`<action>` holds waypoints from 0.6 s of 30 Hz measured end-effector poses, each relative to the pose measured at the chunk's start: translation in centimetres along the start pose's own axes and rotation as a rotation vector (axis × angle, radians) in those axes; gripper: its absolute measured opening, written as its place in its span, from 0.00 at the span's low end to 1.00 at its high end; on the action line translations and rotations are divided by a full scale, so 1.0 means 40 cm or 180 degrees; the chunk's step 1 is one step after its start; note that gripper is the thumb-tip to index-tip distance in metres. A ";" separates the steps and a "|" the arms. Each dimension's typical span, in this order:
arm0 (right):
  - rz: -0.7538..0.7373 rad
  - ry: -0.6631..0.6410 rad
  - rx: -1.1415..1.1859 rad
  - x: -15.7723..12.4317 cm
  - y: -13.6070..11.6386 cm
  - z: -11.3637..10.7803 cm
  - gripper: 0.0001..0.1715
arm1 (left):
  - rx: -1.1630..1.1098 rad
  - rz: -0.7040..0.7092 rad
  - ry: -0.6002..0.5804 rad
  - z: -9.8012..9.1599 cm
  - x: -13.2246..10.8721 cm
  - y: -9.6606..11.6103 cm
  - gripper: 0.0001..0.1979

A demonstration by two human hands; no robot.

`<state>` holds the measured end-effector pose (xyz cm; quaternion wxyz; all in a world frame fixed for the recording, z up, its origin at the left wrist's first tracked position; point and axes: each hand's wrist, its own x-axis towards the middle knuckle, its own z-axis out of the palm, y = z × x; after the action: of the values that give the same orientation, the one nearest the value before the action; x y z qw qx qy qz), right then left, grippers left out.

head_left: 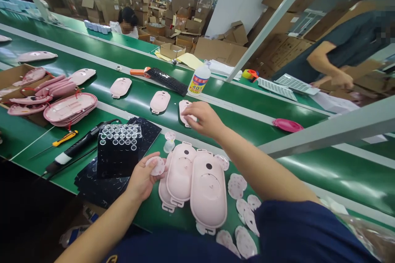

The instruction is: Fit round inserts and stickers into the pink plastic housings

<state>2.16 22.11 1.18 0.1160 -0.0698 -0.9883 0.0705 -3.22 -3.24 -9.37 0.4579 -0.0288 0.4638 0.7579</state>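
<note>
Between the thumb and fingers of my left hand (143, 178) is a round white disc (156, 166) with a pink pattern, held beside a group of overlapping pink plastic covers (208, 201). My right hand (203, 120) reaches out over the green belt, its bent fingers closed at the right side of a smaller-looking pink plastic cover (182, 107) and partly hiding it. More patterned discs (237, 185) lie loose to the right of the group. Another disc (169, 136) rests just above it.
A white glue bottle (199, 80) stands beyond my right hand, near a black-wrapped tool (166, 80). On the left are black sticker sheets (119, 156), a soldering iron (77, 146), a yellow screwdriver (64, 138) and stacked pink shells (70, 109). A metal post (274, 20) slants up at right; a co-worker's arm (327, 63) is behind.
</note>
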 end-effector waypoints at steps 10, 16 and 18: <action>-0.2541 0.0406 -0.0772 -0.120 -0.180 -0.002 0.12 | -0.0474 -0.0293 -0.0398 0.062 -0.026 0.074 0.15; -0.2364 0.0103 0.0054 -0.121 -0.163 -0.003 0.12 | -0.0287 -0.0657 -0.0635 0.046 -0.037 0.079 0.15; -0.2268 -0.0131 0.0304 -0.131 -0.163 -0.010 0.12 | -0.0211 -0.0757 -0.0714 0.046 -0.040 0.076 0.16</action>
<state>6.52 14.98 1.41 0.1165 0.2860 -0.9483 0.0732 -3.77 -3.41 -5.52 0.5920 -0.0137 0.3779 0.7117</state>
